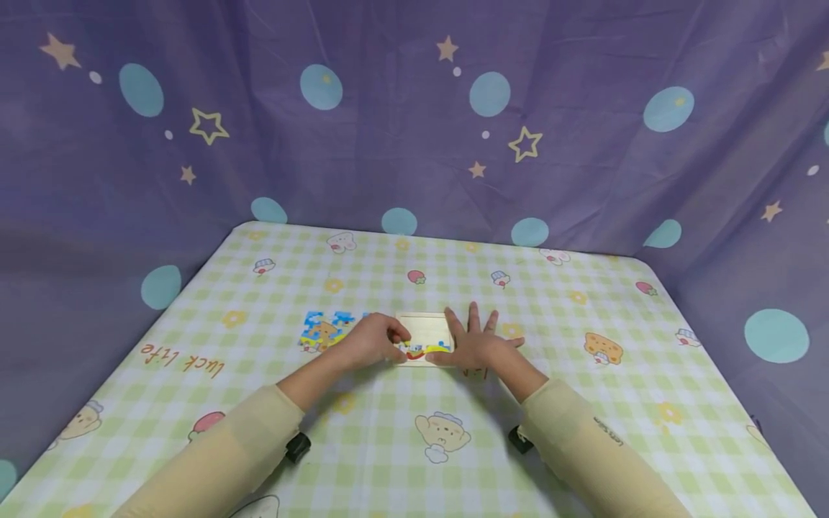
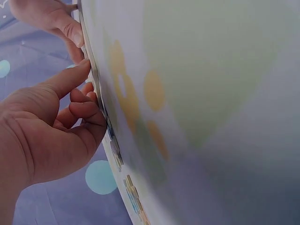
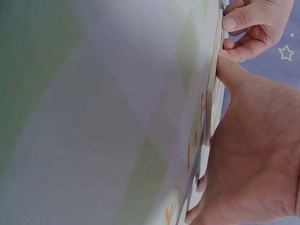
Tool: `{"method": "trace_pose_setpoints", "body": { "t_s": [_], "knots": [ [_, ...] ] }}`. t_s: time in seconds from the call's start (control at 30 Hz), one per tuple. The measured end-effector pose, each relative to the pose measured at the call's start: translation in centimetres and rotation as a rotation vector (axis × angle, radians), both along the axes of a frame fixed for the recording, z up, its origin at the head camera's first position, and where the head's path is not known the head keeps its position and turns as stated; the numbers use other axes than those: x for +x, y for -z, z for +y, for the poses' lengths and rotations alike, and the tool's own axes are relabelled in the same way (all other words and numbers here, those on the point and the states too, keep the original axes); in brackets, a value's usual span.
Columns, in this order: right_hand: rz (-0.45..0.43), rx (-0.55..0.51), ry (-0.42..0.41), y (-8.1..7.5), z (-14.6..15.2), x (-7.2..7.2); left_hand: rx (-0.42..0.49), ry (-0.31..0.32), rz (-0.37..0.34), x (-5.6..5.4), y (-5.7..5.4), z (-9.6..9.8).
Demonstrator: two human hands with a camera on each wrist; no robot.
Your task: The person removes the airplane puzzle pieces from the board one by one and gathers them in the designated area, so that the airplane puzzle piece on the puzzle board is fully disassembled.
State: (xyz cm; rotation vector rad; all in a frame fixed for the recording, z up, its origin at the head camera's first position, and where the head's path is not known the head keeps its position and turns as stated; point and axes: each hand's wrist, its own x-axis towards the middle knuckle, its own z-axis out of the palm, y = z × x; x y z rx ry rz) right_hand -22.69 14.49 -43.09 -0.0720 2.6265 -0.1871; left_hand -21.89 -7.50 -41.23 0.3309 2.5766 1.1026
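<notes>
A shallow wooden puzzle tray [image 1: 424, 324] lies between the hands, its near part filled with colourful puzzle pieces [image 1: 417, 352]. At the tray's left end is my left hand [image 1: 373, 341], fingers curled, thumb near the front rim; I cannot tell whether a piece is between its fingertips. The left wrist view shows that hand [image 2: 51, 126] from the palm side, thumb stretched toward the tray. My right hand [image 1: 478, 345] is spread over the tray's right end, thumb at the near rim. In the right wrist view, the right thumb [image 3: 232, 70] touches the tray edge.
Several loose blue and yellow jigsaw pieces [image 1: 322, 329] lie left of the tray, partly behind the left hand. A green-and-white checked cloth [image 1: 388, 446] with cartoon prints covers the table. A purple curtain [image 1: 414, 144] hangs behind.
</notes>
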Motion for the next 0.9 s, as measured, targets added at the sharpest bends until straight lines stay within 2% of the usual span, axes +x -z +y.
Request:
{"method": "trace_pose_setpoints", "body": {
  "t_s": [0.1, 0.13, 0.2, 0.43, 0.6, 0.73, 0.8, 0.9],
  "knots": [
    [0.01, -0.009, -0.001, -0.8, -0.2, 0.6, -0.01, -0.001, 0.0, 0.0, 0.0, 0.1],
    [0.025, -0.016, -0.005, -0.5, -0.1, 0.5, -0.012, 0.0, 0.001, 0.0, 0.0, 0.1],
    [0.022, -0.02, -0.003, -0.8, -0.2, 0.8, -0.015, 0.002, 0.004, 0.1, 0.0, 0.1],
    [0.021, 0.01, 0.002, 0.4, 0.0, -0.2, -0.003, 0.011, 0.024, 0.2, -0.1, 0.1],
    [-0.002, -0.004, -0.003, 0.6, 0.2, -0.4, 0.006, 0.004, 0.041, 0.1, 0.0, 0.1],
    [-0.004, -0.006, -0.003, 0.3, 0.3, -0.2, 0.033, -0.011, 0.051, 0.2, -0.2, 0.0],
    [0.001, -0.003, -0.007, 0.0, 0.1, 0.1, 0.067, -0.017, 0.035, 0.3, -0.3, 0.0],
    [0.013, 0.002, -0.015, 0.3, 0.2, -0.1, 0.121, -0.026, -0.008, 0.4, -0.4, 0.0]
  ]
}}
